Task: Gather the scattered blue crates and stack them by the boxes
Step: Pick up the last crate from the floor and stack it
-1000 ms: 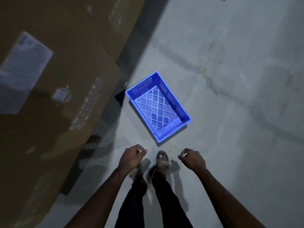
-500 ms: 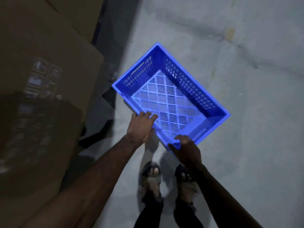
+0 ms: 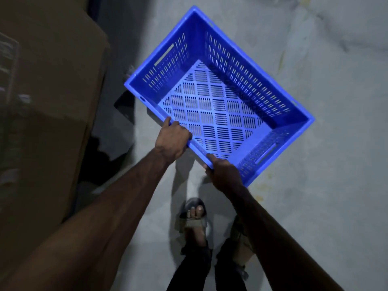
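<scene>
The left hand (image 3: 173, 139) and right hand (image 3: 223, 175), empty a second ago, now clamp on the near rim of the blue crate (image 3: 220, 106) — just beside the boxes (image 3: 46, 101) — so the pick-up looks begun.

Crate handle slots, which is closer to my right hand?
The slot in the near end wall, by your right hand; the other slot is at the far end.
</scene>
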